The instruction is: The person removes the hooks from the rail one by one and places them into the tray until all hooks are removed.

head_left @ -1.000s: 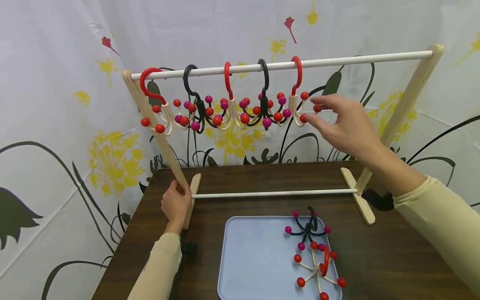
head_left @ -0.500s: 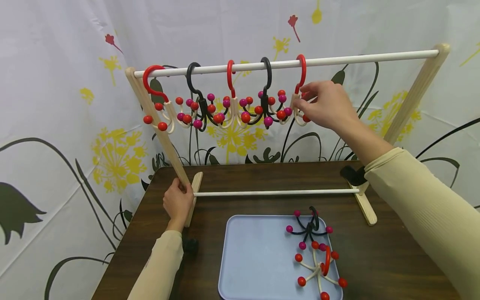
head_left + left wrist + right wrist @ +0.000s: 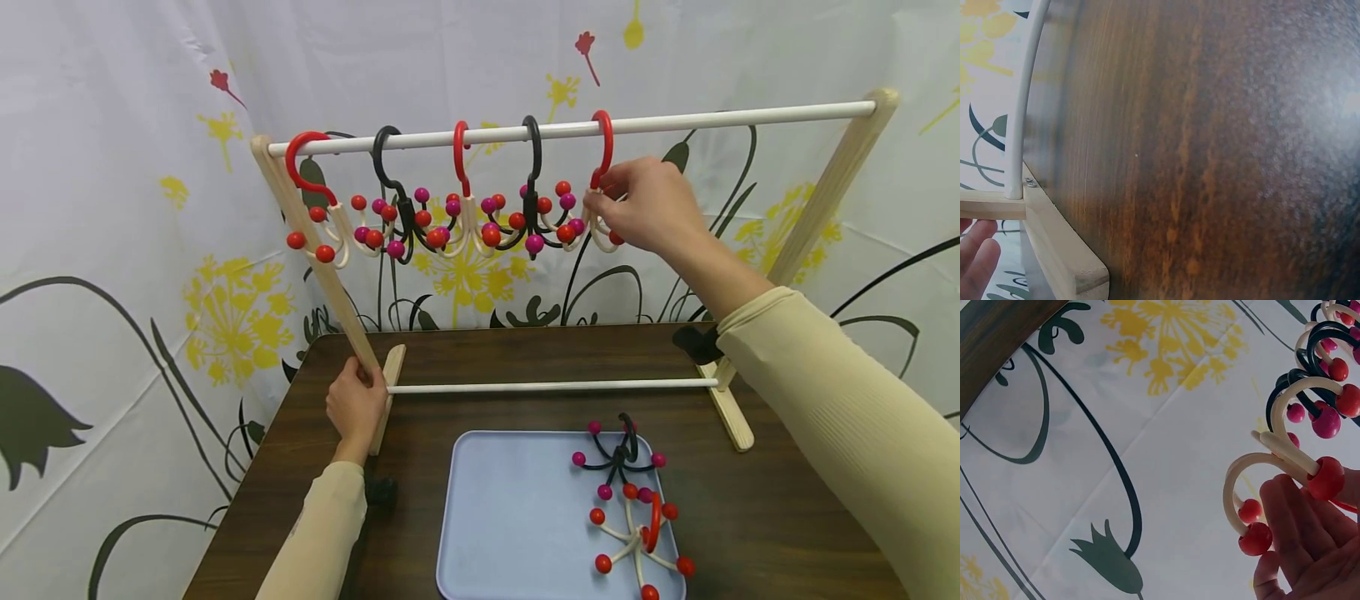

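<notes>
My right hand (image 3: 652, 204) pinches the cream stem of a hanger with a red hook (image 3: 606, 137) and curved, red-ball-tipped arms. That hook hangs over the white top rail (image 3: 720, 119) of a wooden rack. Seen from the right wrist, the right hand (image 3: 1307, 544) is close to the hanger's cream arms (image 3: 1232, 481); its fingertips are partly hidden. Low on the rack, my left hand (image 3: 356, 408) grips the left post (image 3: 337, 304). Only a few fingers (image 3: 982, 259) show beside the wood in the left wrist view. Several other hangers, red-hooked and black-hooked, hang to the left.
On the dark wooden table (image 3: 420, 492) sits a blue-grey tray (image 3: 510, 517). A black hanger (image 3: 618, 454) and a cream hanger with a red hook (image 3: 636, 542) lie at its right side, overhanging the rim. A patterned curtain (image 3: 150, 100) hangs behind the rack.
My right hand has moved left from beside the rightmost hanging hanger's red balls to its stem, which it now pinches. The left hand has stayed on the post.
</notes>
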Demonstrator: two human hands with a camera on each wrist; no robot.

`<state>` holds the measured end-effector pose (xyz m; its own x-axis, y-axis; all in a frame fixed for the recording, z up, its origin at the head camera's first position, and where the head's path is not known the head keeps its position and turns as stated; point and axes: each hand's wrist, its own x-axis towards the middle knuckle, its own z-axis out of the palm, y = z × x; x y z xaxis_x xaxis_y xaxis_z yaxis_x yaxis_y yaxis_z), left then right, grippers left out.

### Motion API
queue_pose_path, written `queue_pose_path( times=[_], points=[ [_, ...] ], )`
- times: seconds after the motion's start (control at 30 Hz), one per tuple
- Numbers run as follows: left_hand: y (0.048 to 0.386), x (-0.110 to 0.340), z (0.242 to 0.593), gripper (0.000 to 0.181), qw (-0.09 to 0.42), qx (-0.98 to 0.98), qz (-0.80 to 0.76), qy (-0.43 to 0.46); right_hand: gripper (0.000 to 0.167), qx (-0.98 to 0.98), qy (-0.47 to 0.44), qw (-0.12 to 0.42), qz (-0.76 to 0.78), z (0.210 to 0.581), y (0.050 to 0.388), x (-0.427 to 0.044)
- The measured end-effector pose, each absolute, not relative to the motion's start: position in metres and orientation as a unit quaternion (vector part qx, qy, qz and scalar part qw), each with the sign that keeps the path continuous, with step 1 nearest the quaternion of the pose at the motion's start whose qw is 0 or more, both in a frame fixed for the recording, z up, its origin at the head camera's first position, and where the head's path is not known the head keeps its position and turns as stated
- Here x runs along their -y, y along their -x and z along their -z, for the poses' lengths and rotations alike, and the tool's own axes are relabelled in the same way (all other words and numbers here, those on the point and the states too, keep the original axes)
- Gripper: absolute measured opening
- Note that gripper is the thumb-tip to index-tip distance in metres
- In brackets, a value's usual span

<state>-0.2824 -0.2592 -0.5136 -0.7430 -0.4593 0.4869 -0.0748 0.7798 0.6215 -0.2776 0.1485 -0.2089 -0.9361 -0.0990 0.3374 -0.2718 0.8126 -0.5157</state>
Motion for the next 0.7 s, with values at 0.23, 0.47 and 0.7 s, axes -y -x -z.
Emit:
queue_pose_path(
  times=[0.23,0.47,0.7],
  points=[
    [0.281,0.26,0.512,0.016,0.319,0.887,0.297,-0.15,0.034,0.938,-0.108,0.144,-0.296,0.207,0.277,-0.147],
    [0.278,0.257,0.51,0.015,0.321,0.887,0.297,-0.152,0.029,0.932,-0.124,0.166,-0.296,0.201,0.275,-0.151],
    [0.28,0.257,0.51,0.015,0.319,0.888,0.294,-0.154,0.029,0.922,-0.128,0.198,-0.309,0.194,0.273,-0.156]
  ],
)
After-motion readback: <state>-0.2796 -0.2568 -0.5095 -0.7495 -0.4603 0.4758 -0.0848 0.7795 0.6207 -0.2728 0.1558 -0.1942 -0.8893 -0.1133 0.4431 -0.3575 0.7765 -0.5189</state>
